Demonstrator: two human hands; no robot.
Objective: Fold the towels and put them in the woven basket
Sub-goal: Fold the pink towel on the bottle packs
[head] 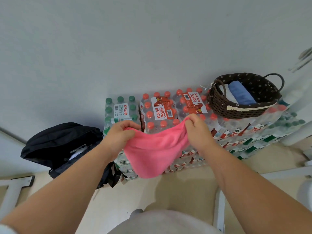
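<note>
A pink towel [154, 150] hangs in the air in front of me, above the stacked packs of bottled water. My left hand [120, 132] pinches its upper left corner and my right hand [196, 128] pinches its upper right corner, so the cloth sags between them. The dark brown woven basket [222, 105] with two handles stands on the water packs to the upper right, apart from both hands. Inside it lie a folded blue towel [241, 94] and a folded white towel [227, 95] side by side.
Shrink-wrapped packs of water bottles [162, 108] with red and green caps are stacked against the grey wall. A black backpack [62, 146] lies on the floor at the left. White furniture legs [219, 210] stand near my right side.
</note>
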